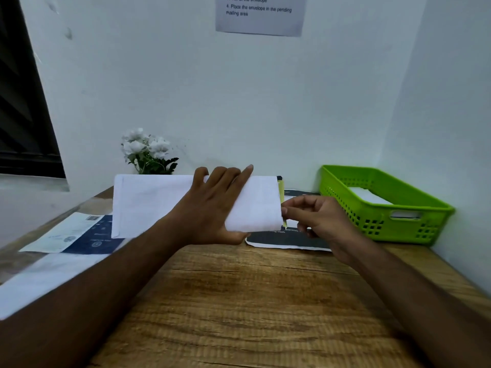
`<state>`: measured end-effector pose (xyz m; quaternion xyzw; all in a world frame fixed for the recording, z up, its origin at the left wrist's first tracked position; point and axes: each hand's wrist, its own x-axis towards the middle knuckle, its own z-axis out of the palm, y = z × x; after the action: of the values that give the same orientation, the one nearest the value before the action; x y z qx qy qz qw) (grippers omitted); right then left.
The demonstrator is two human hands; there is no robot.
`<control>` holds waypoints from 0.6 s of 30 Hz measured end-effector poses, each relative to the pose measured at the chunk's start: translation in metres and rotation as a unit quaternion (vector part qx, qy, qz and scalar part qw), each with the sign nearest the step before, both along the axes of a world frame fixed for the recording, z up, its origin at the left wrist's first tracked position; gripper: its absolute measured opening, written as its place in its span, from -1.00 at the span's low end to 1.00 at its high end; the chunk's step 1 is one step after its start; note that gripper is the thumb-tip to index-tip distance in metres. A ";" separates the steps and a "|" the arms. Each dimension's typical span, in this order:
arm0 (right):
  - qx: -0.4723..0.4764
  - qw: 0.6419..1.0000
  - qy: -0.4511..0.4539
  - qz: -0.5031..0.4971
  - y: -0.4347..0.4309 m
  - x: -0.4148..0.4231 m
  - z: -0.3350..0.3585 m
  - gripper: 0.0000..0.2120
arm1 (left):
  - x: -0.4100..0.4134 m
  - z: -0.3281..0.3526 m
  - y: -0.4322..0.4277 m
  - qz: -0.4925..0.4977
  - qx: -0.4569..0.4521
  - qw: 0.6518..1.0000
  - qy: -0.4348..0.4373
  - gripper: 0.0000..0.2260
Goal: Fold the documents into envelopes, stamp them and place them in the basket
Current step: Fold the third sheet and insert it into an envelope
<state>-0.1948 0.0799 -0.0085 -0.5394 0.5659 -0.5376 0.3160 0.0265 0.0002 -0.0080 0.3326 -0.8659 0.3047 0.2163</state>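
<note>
I hold a white envelope (148, 203) up above the wooden desk (239, 301), its long side level. My left hand (215, 208) grips it near the right end, fingers spread over its face and thumb beneath. My right hand (316, 219) pinches the envelope's open right edge, where a sliver of a yellow-green and dark folded document (281, 189) shows. A green plastic basket (382, 221) stands at the far right against the wall, with white envelopes (369, 196) lying inside.
A blue and white printed document (77, 235) lies at the left of the desk. A dark printed sheet (287, 239) lies under my hands. White flowers (148, 152) stand by the back wall. A white sheet (45, 280) covers the near-left edge. An instruction notice (260, 14) hangs on the wall.
</note>
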 end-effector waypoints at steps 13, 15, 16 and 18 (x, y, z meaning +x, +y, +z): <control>-0.042 0.997 0.060 0.006 -0.003 0.004 -0.005 -0.85 | -0.002 0.001 0.003 0.002 0.006 1.000 0.003 0.01; -0.044 0.997 0.062 0.012 -0.004 0.003 -0.007 -0.86 | -0.002 0.001 0.003 0.005 0.007 1.000 0.002 0.01; -0.049 0.997 0.061 0.011 -0.005 0.003 -0.007 -0.87 | -0.002 0.001 0.003 0.006 0.008 1.000 0.002 0.01; -0.066 0.996 0.055 -0.006 -0.008 0.002 -0.008 -0.91 | -0.002 0.001 0.002 0.007 0.011 1.000 0.002 0.01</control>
<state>-0.1926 0.0723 -0.0165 -0.5842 0.5488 -0.5454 0.2451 0.0250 0.0022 -0.0071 0.3412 -0.8664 0.2962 0.2124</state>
